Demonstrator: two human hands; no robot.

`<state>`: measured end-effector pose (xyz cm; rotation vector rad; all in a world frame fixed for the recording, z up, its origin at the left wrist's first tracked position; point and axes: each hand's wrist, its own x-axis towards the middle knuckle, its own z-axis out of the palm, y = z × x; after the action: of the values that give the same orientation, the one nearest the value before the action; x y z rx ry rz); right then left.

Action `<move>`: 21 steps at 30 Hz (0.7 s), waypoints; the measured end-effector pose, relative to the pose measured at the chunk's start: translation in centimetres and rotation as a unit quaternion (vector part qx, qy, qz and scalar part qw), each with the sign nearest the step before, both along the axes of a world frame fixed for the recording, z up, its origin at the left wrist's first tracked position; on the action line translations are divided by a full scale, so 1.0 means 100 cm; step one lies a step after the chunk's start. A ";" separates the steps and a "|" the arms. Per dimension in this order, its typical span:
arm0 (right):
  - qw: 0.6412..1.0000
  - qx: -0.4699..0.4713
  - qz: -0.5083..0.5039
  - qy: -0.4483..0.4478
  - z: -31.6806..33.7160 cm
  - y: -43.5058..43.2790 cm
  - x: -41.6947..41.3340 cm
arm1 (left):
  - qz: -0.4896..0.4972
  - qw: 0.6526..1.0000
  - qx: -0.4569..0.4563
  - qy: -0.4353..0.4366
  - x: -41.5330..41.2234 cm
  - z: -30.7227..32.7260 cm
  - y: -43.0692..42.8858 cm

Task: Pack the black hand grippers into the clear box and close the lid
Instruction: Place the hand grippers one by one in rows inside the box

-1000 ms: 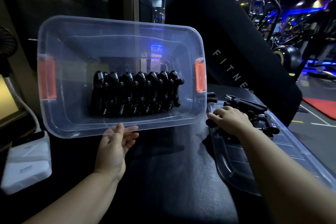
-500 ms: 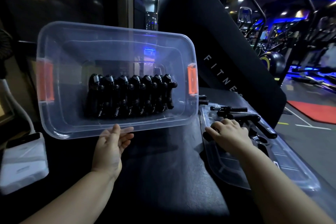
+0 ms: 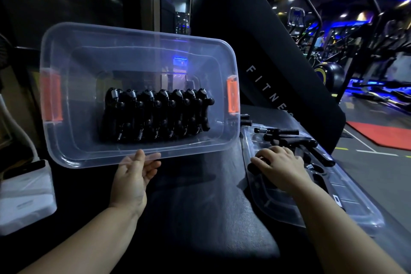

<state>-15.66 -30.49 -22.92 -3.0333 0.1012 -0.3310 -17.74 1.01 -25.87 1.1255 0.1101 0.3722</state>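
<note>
While left hand (image 3: 133,176) open against clear box (image 3: 138,35), right hand (image 3: 280,167) tight around hand gripper (image 3: 252,167), near "FITNES" pad (image 3: 255,35).

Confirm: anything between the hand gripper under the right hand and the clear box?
Nothing visible. The clear box stands open, propped by the left hand; the lid lies off it, under the right hand and hand gripper.
</note>
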 end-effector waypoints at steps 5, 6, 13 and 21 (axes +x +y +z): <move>0.997 0.058 -0.007 -0.055 0.009 -0.004 0.005 | 0.007 1.000 -0.002 0.000 0.001 0.000 -0.001; 0.996 0.060 -0.011 -0.063 0.011 -0.004 0.007 | 0.009 1.000 -0.002 0.001 0.001 0.000 -0.001; 0.994 0.064 -0.004 -0.089 0.033 -0.007 0.040 | 0.005 1.000 -0.004 0.002 0.000 0.001 -0.002; 0.996 0.081 -0.004 -0.030 0.036 -0.011 0.113 | -0.007 1.000 0.009 0.010 0.000 0.002 -0.001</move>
<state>-4.35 -31.54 -19.31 -2.8607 0.1295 -0.3937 -17.78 0.88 -25.62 1.1481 0.1163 0.3509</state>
